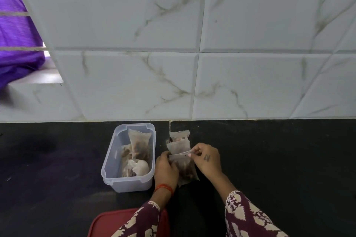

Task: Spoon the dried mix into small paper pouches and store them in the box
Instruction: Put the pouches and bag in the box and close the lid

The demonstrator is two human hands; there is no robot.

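Note:
A small translucent paper pouch (185,169) filled with brown dried mix is held upright between both hands on the black counter. My left hand (166,169) grips its left side. My right hand (207,159) pinches its top edge at the right. Behind it lie two more filled pouches (178,140), one overlapping the other. To the left stands a clear plastic box (109,163), open, with several filled pouches (137,152) inside, one leaning upright against its far end.
A red lid (107,223) lies at the near edge of the counter, partly under my left sleeve. The marble-tiled wall (192,54) rises just behind the box. A purple curtain (15,34) hangs at the far left.

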